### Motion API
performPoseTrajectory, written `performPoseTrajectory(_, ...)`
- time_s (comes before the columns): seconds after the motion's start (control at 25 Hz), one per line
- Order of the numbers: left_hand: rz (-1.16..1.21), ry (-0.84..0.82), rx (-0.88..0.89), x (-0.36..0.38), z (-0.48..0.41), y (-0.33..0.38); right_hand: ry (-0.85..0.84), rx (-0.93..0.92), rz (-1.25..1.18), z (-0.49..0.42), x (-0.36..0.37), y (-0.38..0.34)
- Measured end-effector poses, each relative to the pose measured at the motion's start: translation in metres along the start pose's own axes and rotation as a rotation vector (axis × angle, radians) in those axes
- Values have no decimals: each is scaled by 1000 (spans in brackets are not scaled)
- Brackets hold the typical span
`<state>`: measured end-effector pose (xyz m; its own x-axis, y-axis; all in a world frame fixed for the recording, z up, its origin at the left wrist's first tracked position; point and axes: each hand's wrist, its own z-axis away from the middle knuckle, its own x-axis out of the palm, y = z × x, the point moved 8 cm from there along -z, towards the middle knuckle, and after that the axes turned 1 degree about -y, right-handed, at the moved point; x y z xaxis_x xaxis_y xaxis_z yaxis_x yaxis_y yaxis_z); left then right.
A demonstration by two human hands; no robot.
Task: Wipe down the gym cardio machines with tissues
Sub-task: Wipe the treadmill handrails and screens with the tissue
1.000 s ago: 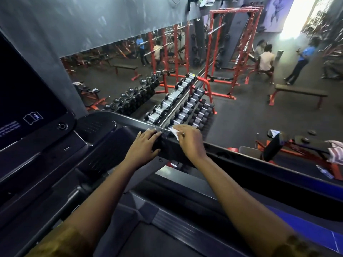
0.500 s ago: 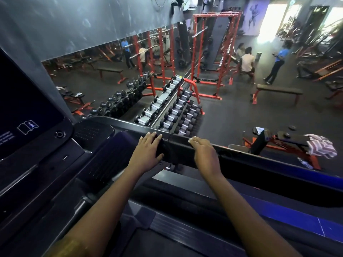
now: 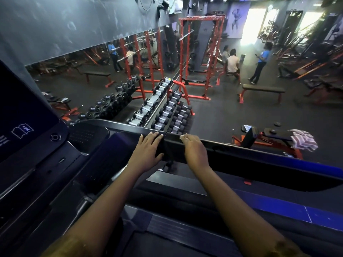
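Your left hand (image 3: 148, 149) lies flat, fingers straight, on the treadmill's black handrail (image 3: 241, 153). Just right of it, your right hand (image 3: 194, 151) curls over the same rail, fingers closed on a tissue (image 3: 183, 135); only a white sliver peeks past the fingertips.

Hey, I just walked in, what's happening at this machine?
A person is leaning over a cardio machine, both hands on its black top rail. The left hand lies flat on the rail; the right hand curls over the edge, with a sliver of white tissue showing beneath it. Wiping looks underway. Dumbbell racks stand on the floor beyond.
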<state>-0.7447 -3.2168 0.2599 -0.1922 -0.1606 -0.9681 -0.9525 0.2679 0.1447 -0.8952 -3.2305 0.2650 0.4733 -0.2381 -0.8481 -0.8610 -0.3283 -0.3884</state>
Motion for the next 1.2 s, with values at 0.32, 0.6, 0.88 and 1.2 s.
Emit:
performPoseTrajectory(0.32,49,-24,242,15,-24,61,210,178,101,59,-71,89)
performPoseTrajectory(0.6,35,39,275,29,-20,58,145,94,20,49,-40,41)
performPoseTrajectory(0.88,-6,50,334,31,-19,79,276,233,141,83,-83,110)
performPoseTrajectory(1.2,-4,-8,540,53,-25,170,385,487,109,112,-129,173)
